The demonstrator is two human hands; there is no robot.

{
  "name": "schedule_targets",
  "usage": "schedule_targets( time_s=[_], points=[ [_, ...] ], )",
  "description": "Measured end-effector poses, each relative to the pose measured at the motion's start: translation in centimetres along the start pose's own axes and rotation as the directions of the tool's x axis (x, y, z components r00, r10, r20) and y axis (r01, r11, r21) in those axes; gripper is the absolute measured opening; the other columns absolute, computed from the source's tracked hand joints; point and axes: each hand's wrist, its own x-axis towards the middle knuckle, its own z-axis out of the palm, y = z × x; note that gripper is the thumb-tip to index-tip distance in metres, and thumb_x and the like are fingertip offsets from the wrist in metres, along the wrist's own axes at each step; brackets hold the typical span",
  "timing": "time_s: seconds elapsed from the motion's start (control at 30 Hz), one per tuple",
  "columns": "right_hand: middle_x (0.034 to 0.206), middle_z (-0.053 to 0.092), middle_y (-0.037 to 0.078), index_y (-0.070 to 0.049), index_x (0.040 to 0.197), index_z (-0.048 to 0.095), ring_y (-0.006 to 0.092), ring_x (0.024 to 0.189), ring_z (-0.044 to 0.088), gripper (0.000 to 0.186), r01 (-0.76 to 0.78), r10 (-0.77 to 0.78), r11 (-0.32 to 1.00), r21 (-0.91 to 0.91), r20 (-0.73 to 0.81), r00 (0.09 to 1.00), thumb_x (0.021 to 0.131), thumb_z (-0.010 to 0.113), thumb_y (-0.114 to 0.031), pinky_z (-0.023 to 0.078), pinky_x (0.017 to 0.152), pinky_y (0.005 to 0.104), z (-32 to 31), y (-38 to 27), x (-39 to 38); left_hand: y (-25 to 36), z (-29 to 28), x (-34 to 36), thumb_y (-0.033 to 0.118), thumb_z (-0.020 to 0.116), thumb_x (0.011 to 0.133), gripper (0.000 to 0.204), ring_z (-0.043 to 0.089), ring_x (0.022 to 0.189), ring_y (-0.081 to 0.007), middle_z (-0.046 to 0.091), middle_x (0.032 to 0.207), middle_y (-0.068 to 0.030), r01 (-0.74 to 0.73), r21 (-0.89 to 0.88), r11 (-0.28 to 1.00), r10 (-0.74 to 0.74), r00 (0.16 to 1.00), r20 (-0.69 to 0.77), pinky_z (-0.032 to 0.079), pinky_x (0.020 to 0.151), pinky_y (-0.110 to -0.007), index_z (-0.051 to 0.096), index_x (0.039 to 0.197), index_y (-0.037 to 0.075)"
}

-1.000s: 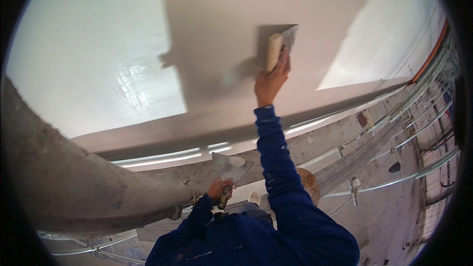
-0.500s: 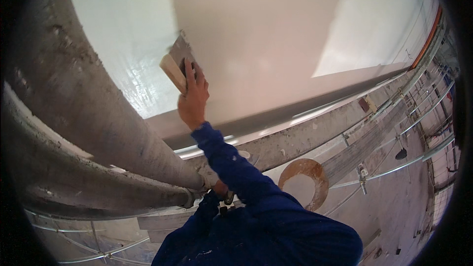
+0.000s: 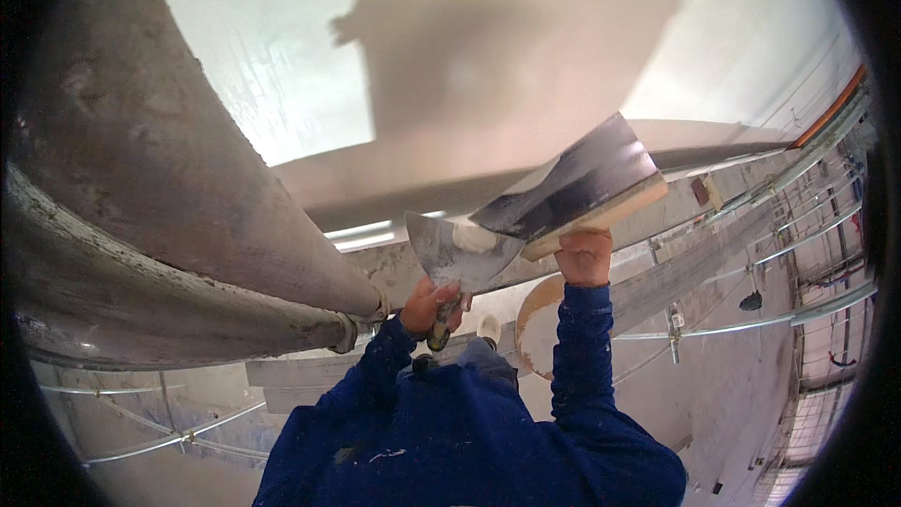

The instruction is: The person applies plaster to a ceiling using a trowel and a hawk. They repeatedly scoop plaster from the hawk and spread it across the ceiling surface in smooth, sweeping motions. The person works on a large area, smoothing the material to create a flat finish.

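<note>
My left hand [image 3: 432, 304] is closed around the handle of a putty knife [image 3: 439, 250], its wide metal blade pointing up and away from me. A lump of white putty [image 3: 475, 238] sits on that blade. In my right hand [image 3: 586, 259] is a broad finishing trowel [image 3: 584, 180], gripped by its pale wooden back. The trowel's dark, shiny blade slants toward the left, and its lower left corner is at the putty knife's edge, beside the putty. Whether the blades touch is hard to tell. Beyond both tools stands a smooth pale wall [image 3: 413, 94].
Two thick grey pipes [image 3: 188, 178] run down on the left. A ledge [image 3: 741, 178] lines the wall's foot. Under me are grey planks [image 3: 694, 277], a round bucket [image 3: 537, 324] and metal scaffold tubes [image 3: 732, 329], with a floor far below.
My right hand has brought the trowel off the wall, down and to the right. My left hand has risen from near my body with the putty knife, and the blades now come together.
</note>
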Motion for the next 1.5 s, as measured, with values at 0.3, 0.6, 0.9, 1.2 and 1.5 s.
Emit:
schedule_targets(
  time_s=[0.3, 0.6, 0.9, 1.2, 1.5],
  points=[
    [0.089, 0.06, 0.005, -0.005, 0.092, 0.059, 0.0189, 0.084, 0.057, 0.033, -0.12, 0.212, 0.496, -0.86, -0.015, 0.977, 0.06, 0.055, 0.002, 0.046, 0.072, 0.0283, -3.2, 0.6, -3.7, 3.0, 3.0, 1.2, 0.031, 0.05, 0.083, 0.034, 0.046, 0.038, -0.0142, 0.051, 0.059, -0.0075, 0.008, 0.028, 1.0, -0.009, 0.998, 0.067, 0.036, 0.035, -0.025, 0.051, 0.072, 0.0],
    [0.089, 0.051, 0.007, -0.001, 0.108, 0.042, 0.0194, 0.081, 0.054, 0.046, -0.191, 0.062, 0.852, -0.488, -0.268, 0.961, 0.066, 0.058, -0.009, 0.045, 0.071, 0.0315, -7.2, -7.0, 2.5, 1.8, 1.5, 1.7, 0.026, 0.054, 0.078, 0.031, 0.046, 0.037, -0.0198, 0.051, 0.062, -0.0135, -0.19, -0.089, 0.978, 0.172, 0.97, -0.173, 0.038, 0.033, -0.029, 0.046, 0.086, -0.003],
    [0.075, 0.048, 0.004, 0.001, 0.095, 0.049, 0.0131, 0.067, 0.047, 0.028, 0.29, -0.622, 0.548, -0.785, -0.151, 0.768, 0.07, 0.052, -0.01, 0.04, 0.062, 0.028, -15.5, -22.9, 20.3, -1.9, 1.4, 2.7, 0.023, 0.054, 0.079, 0.028, 0.046, 0.037, -0.0184, 0.051, 0.063, -0.0126, -0.185, -0.101, 0.978, 0.16, 0.963, -0.216, 0.039, 0.033, -0.03, 0.042, 0.09, -0.001],
    [0.103, 0.056, 0.02, -0.008, 0.126, 0.036, 0.0332, 0.095, 0.055, 0.063, 0.125, -0.86, -0.028, -0.992, 0.088, 0.503, 0.064, 0.047, -0.001, 0.043, 0.082, 0.0361, -13.9, -34.5, 35.7, -2.5, 1.1, 3.6, 0.021, 0.052, 0.082, 0.023, 0.047, 0.04, -0.0183, 0.052, 0.067, -0.0136, -0.213, -0.158, 0.964, 0.159, 0.941, -0.3, 0.041, 0.036, -0.032, 0.046, 0.08, 0.0],
    [0.122, 0.041, 0.023, -0.004, 0.131, 0.026, 0.0354, 0.111, 0.042, 0.072, 0.326, -0.857, -0.061, -0.944, 0.217, 0.468, 0.062, 0.042, 0.011, 0.033, 0.095, 0.0379, -2.4, -24.5, 33.9, -2.8, -0.7, 3.9, 0.026, 0.052, 0.083, 0.028, 0.049, 0.044, -0.0174, 0.053, 0.071, -0.0119, 0.028, -0.194, 0.981, -0.075, 0.969, -0.237, 0.04, 0.04, -0.029, 0.05, 0.072, 0.0]
  ],
)
